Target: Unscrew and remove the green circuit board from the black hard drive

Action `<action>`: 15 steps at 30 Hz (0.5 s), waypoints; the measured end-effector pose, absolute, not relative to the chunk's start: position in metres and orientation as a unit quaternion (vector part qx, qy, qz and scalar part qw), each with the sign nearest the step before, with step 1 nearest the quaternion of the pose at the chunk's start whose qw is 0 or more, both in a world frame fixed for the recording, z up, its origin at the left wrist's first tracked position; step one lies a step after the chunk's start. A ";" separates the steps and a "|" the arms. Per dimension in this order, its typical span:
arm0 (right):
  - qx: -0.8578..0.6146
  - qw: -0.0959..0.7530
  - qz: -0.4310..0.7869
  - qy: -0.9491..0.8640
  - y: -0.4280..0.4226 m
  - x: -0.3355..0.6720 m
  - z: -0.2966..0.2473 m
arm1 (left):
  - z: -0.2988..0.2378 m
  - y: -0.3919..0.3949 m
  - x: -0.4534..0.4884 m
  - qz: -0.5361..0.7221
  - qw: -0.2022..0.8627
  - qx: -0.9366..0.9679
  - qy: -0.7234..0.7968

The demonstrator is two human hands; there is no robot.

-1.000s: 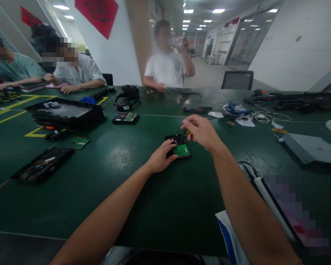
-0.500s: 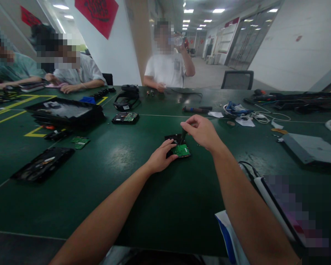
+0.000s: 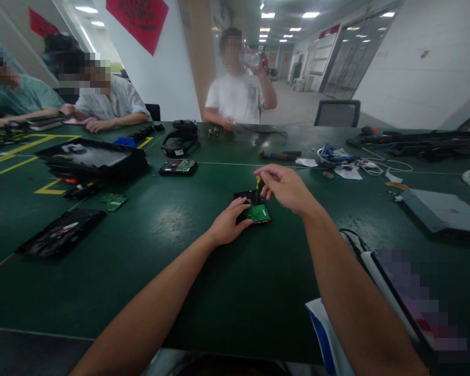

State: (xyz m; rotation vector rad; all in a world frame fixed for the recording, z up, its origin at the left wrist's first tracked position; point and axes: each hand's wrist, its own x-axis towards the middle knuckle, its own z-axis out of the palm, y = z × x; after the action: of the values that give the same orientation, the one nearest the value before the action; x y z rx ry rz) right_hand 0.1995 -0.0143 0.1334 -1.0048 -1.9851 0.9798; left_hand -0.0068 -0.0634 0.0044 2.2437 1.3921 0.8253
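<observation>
A black hard drive with a green circuit board (image 3: 258,213) lies on the green table in front of me. My left hand (image 3: 232,220) grips its left side, with the fingers over the top and the thumb along the near edge. Above the board, my right hand (image 3: 284,187) has its fingers around a screwdriver (image 3: 258,188) with a yellow and black handle. Its shaft points down at the drive, roughly upright. The tip is too small to make out.
To the left are a black tray (image 3: 97,156), a loose green circuit board (image 3: 114,201) and a black casing (image 3: 62,232). Another hard drive (image 3: 178,167) lies farther back. A grey metal box (image 3: 446,211) and tangled cables (image 3: 370,166) are at right. Three people sit across the table.
The fingers of my right hand have shifted and turned around the screwdriver, so its yellow handle now shows. My left hand and the hard drive stay in place.
</observation>
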 end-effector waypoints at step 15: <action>-0.398 0.361 0.346 -0.769 -0.014 0.197 0.130 | 0.006 -0.064 -0.007 0.295 0.185 0.799 0.491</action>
State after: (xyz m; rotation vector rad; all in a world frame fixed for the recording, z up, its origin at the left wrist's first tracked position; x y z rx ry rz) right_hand 0.1974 -0.0143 0.1304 -1.0270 -1.9818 0.8926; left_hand -0.0066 -0.0640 0.0057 2.2511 1.3831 0.8300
